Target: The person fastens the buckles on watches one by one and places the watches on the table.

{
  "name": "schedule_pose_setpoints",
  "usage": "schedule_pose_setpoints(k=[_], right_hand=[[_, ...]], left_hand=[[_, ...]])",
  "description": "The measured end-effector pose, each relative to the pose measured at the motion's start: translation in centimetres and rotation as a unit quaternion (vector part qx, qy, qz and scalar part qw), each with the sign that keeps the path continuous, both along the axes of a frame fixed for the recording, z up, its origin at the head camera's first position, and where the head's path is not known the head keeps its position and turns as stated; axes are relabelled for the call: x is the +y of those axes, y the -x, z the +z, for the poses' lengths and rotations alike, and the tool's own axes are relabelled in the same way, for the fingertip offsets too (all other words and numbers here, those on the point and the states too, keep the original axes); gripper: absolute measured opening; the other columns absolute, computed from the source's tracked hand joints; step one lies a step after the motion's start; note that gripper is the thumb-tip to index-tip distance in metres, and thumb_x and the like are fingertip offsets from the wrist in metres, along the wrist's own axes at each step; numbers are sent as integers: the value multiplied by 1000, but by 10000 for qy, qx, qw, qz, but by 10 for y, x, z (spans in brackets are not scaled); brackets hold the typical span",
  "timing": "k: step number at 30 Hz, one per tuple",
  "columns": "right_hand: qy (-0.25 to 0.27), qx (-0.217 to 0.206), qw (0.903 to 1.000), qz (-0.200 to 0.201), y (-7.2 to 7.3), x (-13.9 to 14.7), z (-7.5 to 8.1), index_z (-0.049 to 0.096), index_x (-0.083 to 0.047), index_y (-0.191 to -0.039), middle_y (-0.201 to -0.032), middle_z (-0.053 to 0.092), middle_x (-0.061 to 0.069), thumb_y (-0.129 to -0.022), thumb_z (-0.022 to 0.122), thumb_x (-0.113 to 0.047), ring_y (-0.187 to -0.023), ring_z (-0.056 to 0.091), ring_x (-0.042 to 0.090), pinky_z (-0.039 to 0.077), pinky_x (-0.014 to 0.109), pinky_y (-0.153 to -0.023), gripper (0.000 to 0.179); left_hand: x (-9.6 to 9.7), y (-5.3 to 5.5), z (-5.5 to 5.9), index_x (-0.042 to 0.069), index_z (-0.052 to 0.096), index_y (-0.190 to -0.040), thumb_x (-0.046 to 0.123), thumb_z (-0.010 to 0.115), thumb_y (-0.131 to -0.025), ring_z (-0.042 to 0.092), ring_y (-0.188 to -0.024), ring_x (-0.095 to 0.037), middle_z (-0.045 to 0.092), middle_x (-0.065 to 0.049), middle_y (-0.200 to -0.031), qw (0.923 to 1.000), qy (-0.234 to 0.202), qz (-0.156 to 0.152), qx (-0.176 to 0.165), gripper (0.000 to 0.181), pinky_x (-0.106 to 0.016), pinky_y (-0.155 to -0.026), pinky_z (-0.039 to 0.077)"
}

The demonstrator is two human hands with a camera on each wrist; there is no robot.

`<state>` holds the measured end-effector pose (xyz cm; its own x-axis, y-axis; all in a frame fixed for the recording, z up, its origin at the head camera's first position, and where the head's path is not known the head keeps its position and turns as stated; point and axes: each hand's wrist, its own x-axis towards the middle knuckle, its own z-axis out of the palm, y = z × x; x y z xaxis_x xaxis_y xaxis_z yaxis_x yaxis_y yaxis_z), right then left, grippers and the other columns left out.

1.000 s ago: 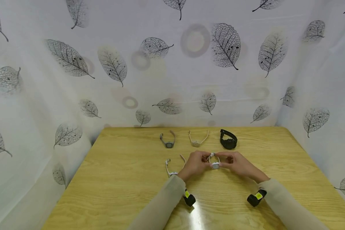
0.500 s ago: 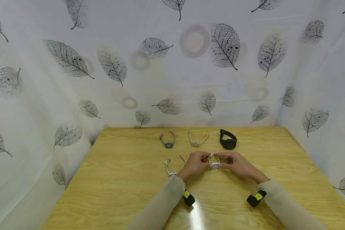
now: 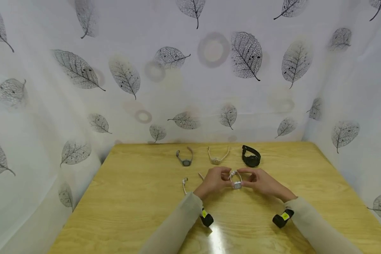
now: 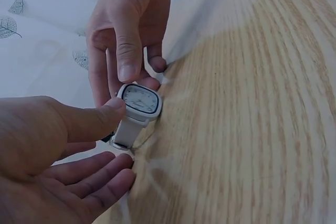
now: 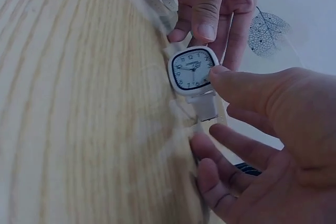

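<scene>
A white watch [image 3: 237, 185] is held over the worktop [image 3: 130, 211], right of centre, its strap looped and its dial turned toward the near edge. It is gripped from opposite sides by the left hand [image 3: 214, 180] and right hand [image 3: 261, 180], thumbs against the case and forefingers at the strap's far end; each is parted only by about the loop's depth, presumably so the loop is kept steady. Along the far edge a grey watch [image 3: 186, 162], beige watch [image 3: 215, 161] and black watch [image 3: 252, 160] are spaced apart, apparently for display.
</scene>
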<state>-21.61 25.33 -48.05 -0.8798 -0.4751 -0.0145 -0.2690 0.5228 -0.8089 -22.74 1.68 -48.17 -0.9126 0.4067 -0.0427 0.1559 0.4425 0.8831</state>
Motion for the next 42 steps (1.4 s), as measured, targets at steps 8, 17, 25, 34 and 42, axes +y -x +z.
schedule_pose_setpoints(k=[8, 17, 25, 34, 42], right_hand=[[-216, 193, 9993, -219, -1, -2, 6, 53, -3, -147, -148, 52, 24, -99, 72, -22, -104, 68, 28, 58, 35, -77, 56], [-327, 572, 9972, -362, -3, -4, 12, 56, -3, -145, -148, 52, 21, -99, 71, -16, -97, 65, 24, 57, 34, -72, 50], [-300, 726, 9960, -421, -5, -7, 17, 57, -4, -144, -146, 55, 19, -100, 70, -21, -95, 65, 23, 56, 32, -67, 49], [-96, 1109, 9925, -505, -9, -24, 23, 60, -10, -142, -140, 60, 16, -100, 70, -20, -93, 67, 20, 57, 31, -69, 45], [231, 1023, 9937, -389, -12, -41, 26, 61, -13, -141, -141, 60, 17, -100, 70, -20, -94, 68, 21, 58, 31, -66, 42]], left_hand=[[-16, -1, 7, 10, 59, -143, 21, 85, -88, 72, -96, -18, 67, -15, -131, 9992, -151, -21, 382, 63, -28, -77, 60], [-30, -5, 13, 18, 59, -145, 27, 82, -90, 70, -95, -16, 68, -13, -129, 9973, -61, 79, 724, 60, -27, -75, 60], [-42, -4, 12, 16, 58, -145, 28, 81, -92, 70, -94, -15, 67, -15, -130, 9954, -84, 41, 950, 59, -25, -73, 59], [-65, -5, 15, 16, 58, -146, 27, 79, -93, 71, -89, -16, 67, -16, -130, 9921, -349, 219, 1181, 58, -26, -68, 59], [-88, -8, 11, 22, 59, -144, 31, 78, -94, 70, -88, -16, 68, -15, -128, 9908, -370, 455, 1219, 54, -27, -69, 60]])
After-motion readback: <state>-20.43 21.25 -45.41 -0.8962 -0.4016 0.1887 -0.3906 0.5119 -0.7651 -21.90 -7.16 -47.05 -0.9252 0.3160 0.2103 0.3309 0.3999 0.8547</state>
